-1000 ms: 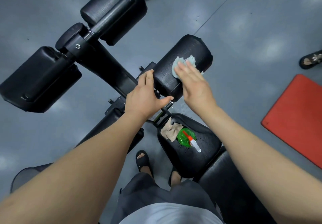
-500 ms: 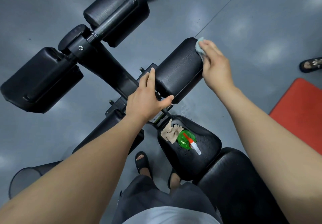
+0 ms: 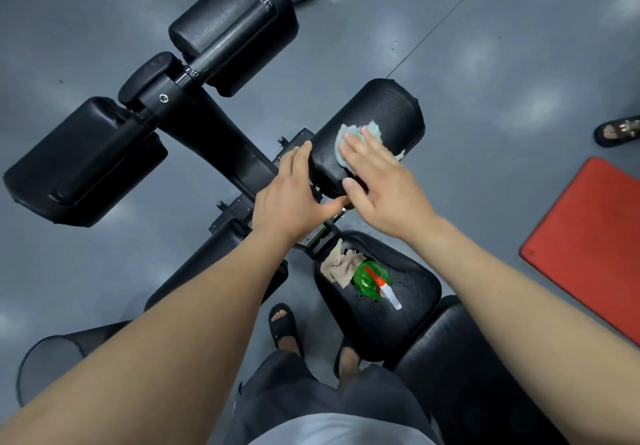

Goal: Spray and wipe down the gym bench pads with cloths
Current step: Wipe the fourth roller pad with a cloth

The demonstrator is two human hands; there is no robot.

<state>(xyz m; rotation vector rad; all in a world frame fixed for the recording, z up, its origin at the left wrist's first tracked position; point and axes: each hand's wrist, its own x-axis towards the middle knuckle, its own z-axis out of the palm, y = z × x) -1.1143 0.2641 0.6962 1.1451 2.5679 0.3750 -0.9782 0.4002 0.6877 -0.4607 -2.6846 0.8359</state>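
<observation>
Blue cloth (image 3: 375, 132) lies spread on the top face of the black roller pad (image 3: 388, 98), about mid-length and a little toward the near end. The pad's long axis runs on a diagonal, from its near-left end by the hands up to its far-right end, which points away from the person. Right hand (image 3: 384, 185) is flat on the cloth, fingers straight, pressing it to the pad, not clutching it. Left hand (image 3: 287, 202) braces the pad's near-left end, fingers laid almost straight against it, thumb spread below; it steadies and holds nothing. The far-right half of the pad lies beyond the right hand's fingertips, so a stroke along the axis away from the body would fall to that hand. On the seat (image 3: 415, 292) below the hands, near its front edge, sit a crumpled tan cloth (image 3: 337, 266) and a green spray bottle (image 3: 370, 278), touching, nozzle toward the right. Two more pads (image 3: 235, 25) sit at far left. A red mat (image 3: 588, 236) lies on the grey floor (image 3: 519, 63), well right.
</observation>
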